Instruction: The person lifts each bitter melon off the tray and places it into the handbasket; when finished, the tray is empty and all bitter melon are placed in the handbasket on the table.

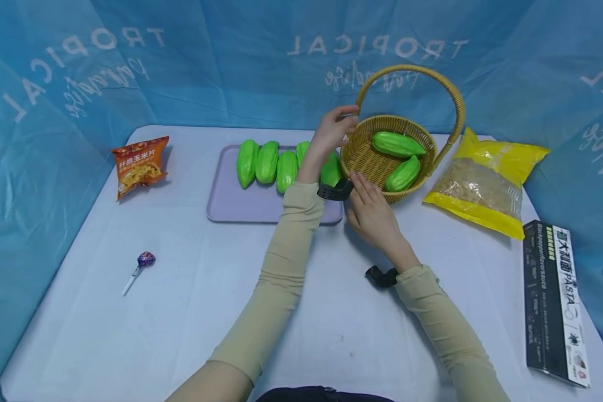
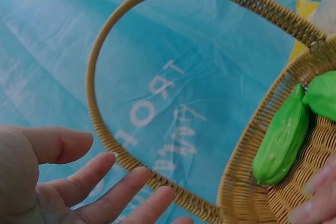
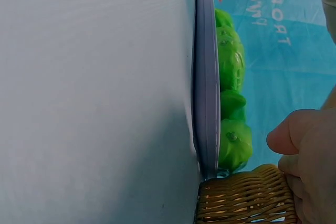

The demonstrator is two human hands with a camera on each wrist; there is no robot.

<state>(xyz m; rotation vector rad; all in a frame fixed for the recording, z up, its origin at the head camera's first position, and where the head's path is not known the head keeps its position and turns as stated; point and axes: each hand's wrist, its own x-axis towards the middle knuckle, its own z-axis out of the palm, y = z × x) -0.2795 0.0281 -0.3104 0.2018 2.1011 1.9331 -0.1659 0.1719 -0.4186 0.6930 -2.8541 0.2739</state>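
Basket [image 1: 367,159] sits at table centre-back, two gourds [image 1: 398,144] inside. Your left hand [image 1: 331,131] at its 10 o'clock, fingers loosely spread, touching the handle [image 2: 105,145] base. Your right hand [image 1: 374,215] at 6 o'clock, fingers straight against the rim. Tray [image 1: 231,206] at 9 o'clock.

Tan woven wicker on the basket [image 1: 367,159] right of centre, two bright green gourds [image 1: 398,144] inside; more of the same green on the pale lilac tray [image 1: 231,206] at centre; orange snack packet [image 1: 139,164] at left; purple-wrapped lollipop [image 1: 145,259] lower left; yellow bag [image 1: 487,181] at right; black box with white lettering [image 1: 555,301] at lower right; blue backdrop [image 1: 231,61] printed with white letters; beige sleeves [image 1: 281,268].
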